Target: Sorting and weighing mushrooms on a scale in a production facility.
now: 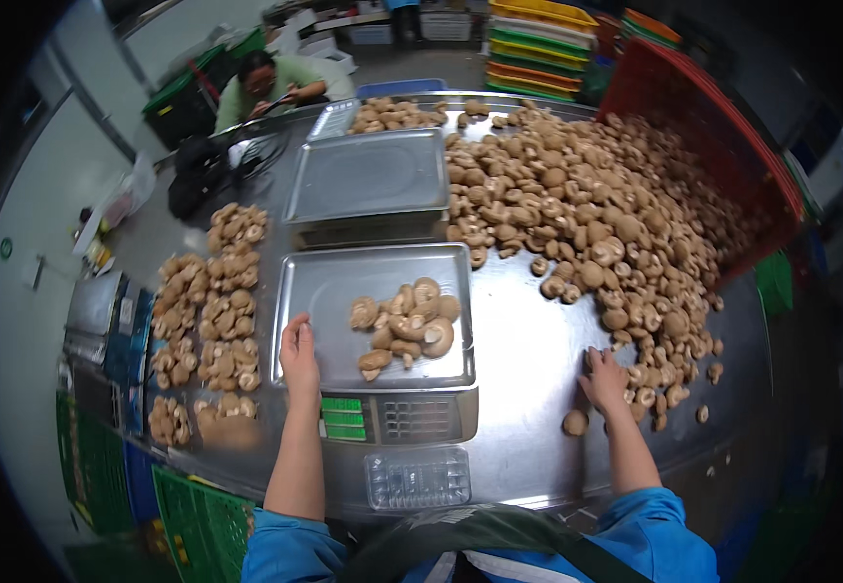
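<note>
My left hand [300, 357] is over the left edge of a steel weighing pan [319, 277], with its fingers raised and nothing seen in it. Several shiitake mushrooms [408, 321] lie loose in the right part of that pan. Below the pan, the digital scale [425, 419] has a lit green display. My right hand [603, 379] reaches to the steel table at the lower left edge of a large heap of mushrooms [574, 189], fingers apart. A single mushroom [576, 423] lies just below it. A clear plastic tray [417, 477] rests between me and the scale.
Mushroom-filled portions [228, 313] stand in two columns on the left. Behind the near scale is a second weighing pan [370, 175]. A tipped red crate [713, 138] borders the heap at the right. Another person [268, 84] crouches at the far left corner. Green crates [199, 525] stand below the table.
</note>
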The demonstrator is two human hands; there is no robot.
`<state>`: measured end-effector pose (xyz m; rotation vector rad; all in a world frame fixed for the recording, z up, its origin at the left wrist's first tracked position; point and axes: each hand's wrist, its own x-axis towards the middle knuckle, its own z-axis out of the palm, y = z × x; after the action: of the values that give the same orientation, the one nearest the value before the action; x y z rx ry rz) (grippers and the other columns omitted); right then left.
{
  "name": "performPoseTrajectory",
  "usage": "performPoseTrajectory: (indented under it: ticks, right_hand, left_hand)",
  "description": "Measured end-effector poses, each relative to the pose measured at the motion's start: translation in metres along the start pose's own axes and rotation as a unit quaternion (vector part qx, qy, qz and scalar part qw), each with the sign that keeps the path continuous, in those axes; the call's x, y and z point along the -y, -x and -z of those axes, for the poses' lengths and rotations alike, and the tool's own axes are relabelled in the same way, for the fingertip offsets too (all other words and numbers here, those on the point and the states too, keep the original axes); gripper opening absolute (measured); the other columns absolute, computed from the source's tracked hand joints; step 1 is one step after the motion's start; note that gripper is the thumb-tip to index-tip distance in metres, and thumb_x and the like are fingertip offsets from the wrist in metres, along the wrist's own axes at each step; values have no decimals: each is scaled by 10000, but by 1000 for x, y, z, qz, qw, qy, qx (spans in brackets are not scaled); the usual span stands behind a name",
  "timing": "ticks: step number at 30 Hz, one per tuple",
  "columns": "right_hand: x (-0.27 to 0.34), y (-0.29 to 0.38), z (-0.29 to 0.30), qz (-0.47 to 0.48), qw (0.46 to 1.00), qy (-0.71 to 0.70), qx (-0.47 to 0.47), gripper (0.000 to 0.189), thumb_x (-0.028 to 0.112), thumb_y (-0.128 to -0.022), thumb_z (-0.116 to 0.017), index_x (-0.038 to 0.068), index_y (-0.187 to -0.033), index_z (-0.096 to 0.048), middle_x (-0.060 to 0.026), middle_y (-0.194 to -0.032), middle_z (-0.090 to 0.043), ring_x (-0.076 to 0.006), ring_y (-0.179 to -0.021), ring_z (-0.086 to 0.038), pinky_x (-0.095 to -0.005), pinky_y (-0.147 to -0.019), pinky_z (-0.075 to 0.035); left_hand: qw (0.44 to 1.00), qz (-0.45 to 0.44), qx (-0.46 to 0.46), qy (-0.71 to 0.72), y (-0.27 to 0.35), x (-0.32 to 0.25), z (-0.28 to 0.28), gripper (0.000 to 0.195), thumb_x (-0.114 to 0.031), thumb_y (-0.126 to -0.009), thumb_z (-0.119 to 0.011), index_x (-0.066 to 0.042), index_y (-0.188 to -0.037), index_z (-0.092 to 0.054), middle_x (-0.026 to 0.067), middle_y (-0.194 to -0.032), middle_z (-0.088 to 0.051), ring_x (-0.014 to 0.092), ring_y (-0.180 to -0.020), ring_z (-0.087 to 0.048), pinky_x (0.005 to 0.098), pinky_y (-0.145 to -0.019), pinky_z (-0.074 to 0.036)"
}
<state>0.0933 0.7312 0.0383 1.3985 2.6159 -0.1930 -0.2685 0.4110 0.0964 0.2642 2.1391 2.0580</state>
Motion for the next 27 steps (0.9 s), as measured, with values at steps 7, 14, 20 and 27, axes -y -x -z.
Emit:
performPoseTrajectory:
  ticks: [7,14,20,27]
  right_hand:
    - [26,-20,7,102,925,-361,52,352,209,-877,-533,41,-1184,-497,-93,-1018,-580,-203,-875,-572,-342,-736,-468]
    - [228,71,99,308,688,-613,237,456,288,-898,-528,15,-1249,-426,-125,-1107,-567,-186,-1035,-535,-305,-890,-416]
    - [260,-23,58,259,820,-490,-142,533,286,-844,-571,-8,-1258,-409,-226,-1288,-402,-362,-1211,-375,-393,-1018,-294]
    - [285,-14,30,217,870,-398,-196,556,408,-851,-532,17,-1237,-446,-225,-1269,-428,-392,-1217,-353,-467,-1013,-263]
  left_hand:
    - [990,-81,28,-111,54,-7,8,282,-101,-821,-594,-32,-1093,-560,65,-1046,-575,165,-983,-527,277,-864,-397]
    - [902,-324,224,-179,94,-51,-44,534,-119,-715,-682,-34,-1204,-488,166,-1270,-467,327,-1146,-469,415,-962,-364]
    - [953,-158,149,-209,32,4,-35,589,-197,-776,-639,-9,-1278,-394,197,-1299,-426,373,-1204,-400,434,-1016,-305]
    - [986,-46,120,-104,17,43,-34,709,-358,-844,-571,23,-1351,-256,264,-1355,-316,404,-1261,-309,454,-1041,-249]
